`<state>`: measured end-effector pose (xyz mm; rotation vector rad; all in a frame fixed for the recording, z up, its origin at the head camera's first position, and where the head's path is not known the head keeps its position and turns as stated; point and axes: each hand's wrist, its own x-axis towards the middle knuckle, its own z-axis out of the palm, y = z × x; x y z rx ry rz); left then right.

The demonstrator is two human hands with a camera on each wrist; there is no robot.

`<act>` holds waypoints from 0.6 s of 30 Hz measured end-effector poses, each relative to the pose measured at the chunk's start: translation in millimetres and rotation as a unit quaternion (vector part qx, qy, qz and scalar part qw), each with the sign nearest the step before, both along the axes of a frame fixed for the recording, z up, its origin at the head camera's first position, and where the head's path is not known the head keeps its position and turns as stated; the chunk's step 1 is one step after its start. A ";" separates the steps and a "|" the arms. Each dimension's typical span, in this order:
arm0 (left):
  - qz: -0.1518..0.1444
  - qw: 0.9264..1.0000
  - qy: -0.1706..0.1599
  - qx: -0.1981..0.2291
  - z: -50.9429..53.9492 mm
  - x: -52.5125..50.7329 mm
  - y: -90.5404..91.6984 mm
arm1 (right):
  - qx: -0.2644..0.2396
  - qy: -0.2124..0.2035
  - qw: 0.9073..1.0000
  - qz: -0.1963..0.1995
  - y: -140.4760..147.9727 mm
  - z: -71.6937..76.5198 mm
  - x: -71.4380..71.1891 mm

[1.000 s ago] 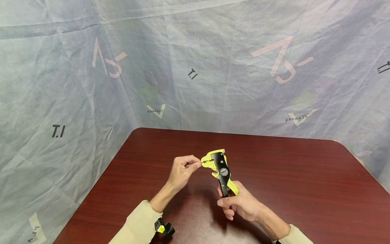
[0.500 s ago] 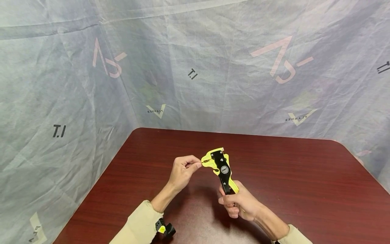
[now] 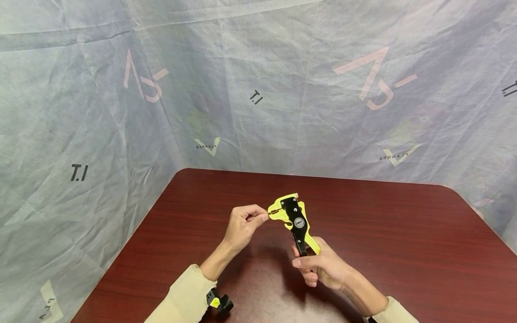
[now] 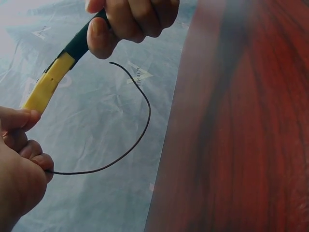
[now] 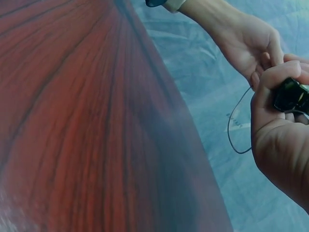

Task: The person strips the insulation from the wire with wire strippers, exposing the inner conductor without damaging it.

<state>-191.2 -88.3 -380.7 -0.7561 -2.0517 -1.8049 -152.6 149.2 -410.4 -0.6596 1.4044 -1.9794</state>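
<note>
Above the dark red surface (image 3: 404,233), the right hand (image 3: 325,267) is clamped round the handles of a yellow-and-black wire stripper (image 3: 299,223), and the left hand (image 3: 241,226) pinches a thin dark wire (image 4: 147,106) at the stripper's nose. Only the left wrist view shows the wire's whole curve to its loose end; in the right wrist view the right hand blocks part of that loop, with printed grey cloth (image 3: 299,103) behind.
</note>
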 end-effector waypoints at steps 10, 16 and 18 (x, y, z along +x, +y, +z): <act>-0.001 1.000 -0.007 0.001 -0.5 -0.1 -0.5 | 0.009 -0.006 1.000 -0.004 4.3 -0.6 0.2; 0.015 1.000 -0.014 0.002 -0.9 -2.7 -7.6 | -0.029 -0.006 1.000 0.005 10.6 0.5 -3.9; 0.031 0.999 -0.022 0.011 -1.9 -4.3 -16.3 | -0.052 -0.013 0.999 -0.001 18.5 3.0 -6.3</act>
